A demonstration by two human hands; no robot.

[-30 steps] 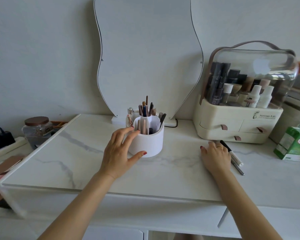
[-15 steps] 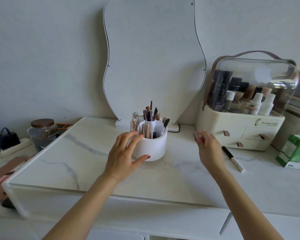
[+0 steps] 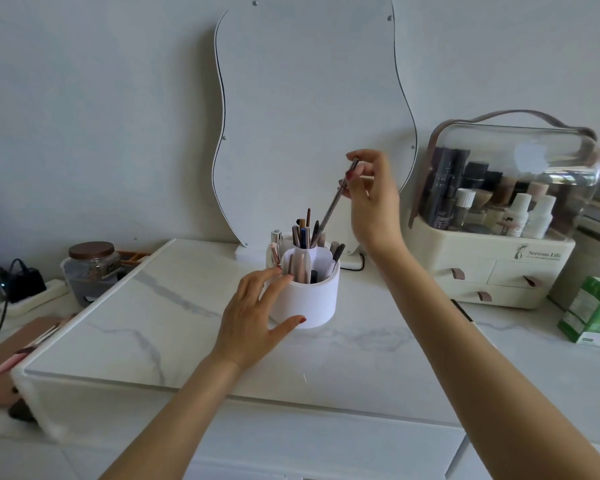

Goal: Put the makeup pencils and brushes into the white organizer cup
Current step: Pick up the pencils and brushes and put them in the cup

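Note:
The white organizer cup (image 3: pixel 309 303) stands mid-table on the marble top, with several pencils and brushes (image 3: pixel 303 233) upright in it. My left hand (image 3: pixel 257 313) rests against the cup's left side, fingers spread around its wall. My right hand (image 3: pixel 373 195) is raised above and right of the cup, pinching the top of a thin grey pencil (image 3: pixel 333 202). The pencil slants down to the left and its lower tip reaches among the pencils in the cup's centre tube. A black-and-white pen (image 3: pixel 463 310) lies on the table, mostly hidden behind my right forearm.
A wavy mirror (image 3: pixel 309 109) leans on the wall behind the cup. A cream cosmetics case (image 3: pixel 506 268) with a clear lid stands at right, a green box (image 3: pixel 594 317) beside it. At left are a lidded jar (image 3: pixel 90 268), a charger and cable (image 3: pixel 18 282), and a brown tray (image 3: pixel 0 372).
My right hand picked a grey pencil off the table by the pen, lifted it up and left, and now holds it over the cup. My left hand stayed on the cup.

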